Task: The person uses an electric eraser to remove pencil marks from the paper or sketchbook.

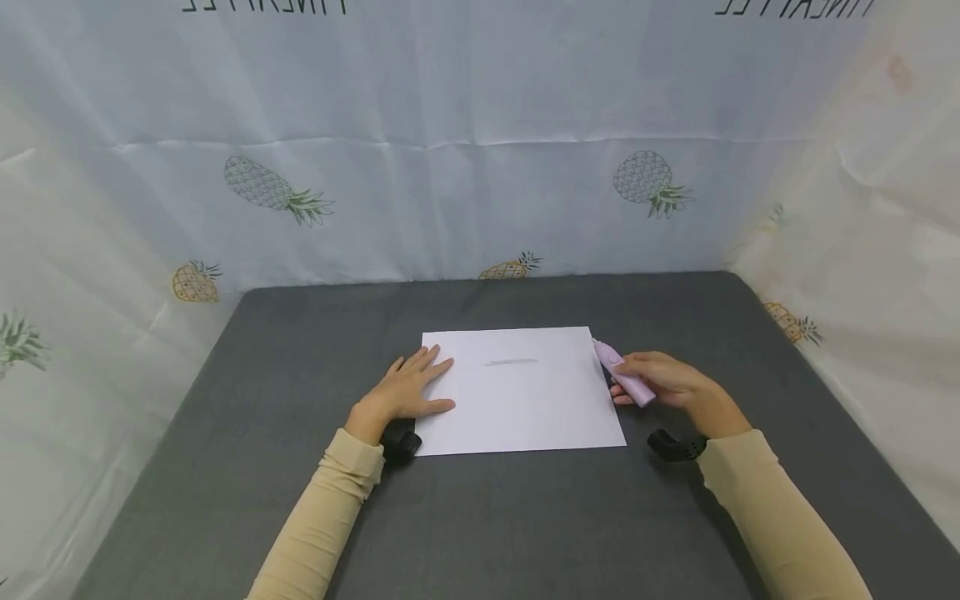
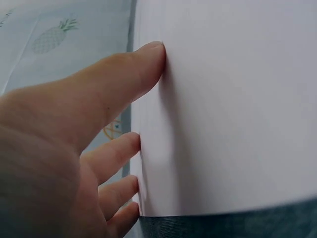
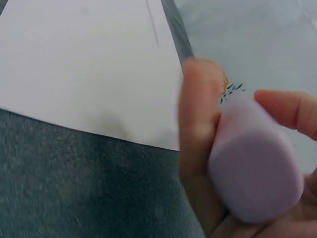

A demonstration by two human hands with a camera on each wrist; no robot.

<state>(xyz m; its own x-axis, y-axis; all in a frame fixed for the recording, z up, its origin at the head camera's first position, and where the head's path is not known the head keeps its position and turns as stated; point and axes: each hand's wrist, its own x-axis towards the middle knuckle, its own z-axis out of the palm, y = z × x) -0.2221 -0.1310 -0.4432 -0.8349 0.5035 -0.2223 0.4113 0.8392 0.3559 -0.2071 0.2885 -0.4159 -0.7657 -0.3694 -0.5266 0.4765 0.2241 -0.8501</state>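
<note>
A white sheet of paper point(image 1: 525, 408) lies on the dark grey table, with a thin grey pencil-like streak point(image 1: 512, 362) across its upper middle. My left hand point(image 1: 405, 390) rests on the paper's left edge, fingers spread and straight, thumb pointing inward. In the left wrist view the thumb point(image 2: 124, 74) touches the sheet. Just past the right edge of the paper, my right hand point(image 1: 667, 382) grips a chunky lilac pen-shaped device point(image 1: 624, 373). Its narrow tip points up and left, near the paper's upper right corner. The right wrist view shows its broad rounded end point(image 3: 257, 178).
The grey table point(image 1: 510, 525) reaches around the sheet on all sides. Behind it hangs a pale curtain point(image 1: 450, 208) printed with pineapples, which also runs along both sides. A black wrist device point(image 1: 675, 446) is strapped to each wrist, close to the tabletop.
</note>
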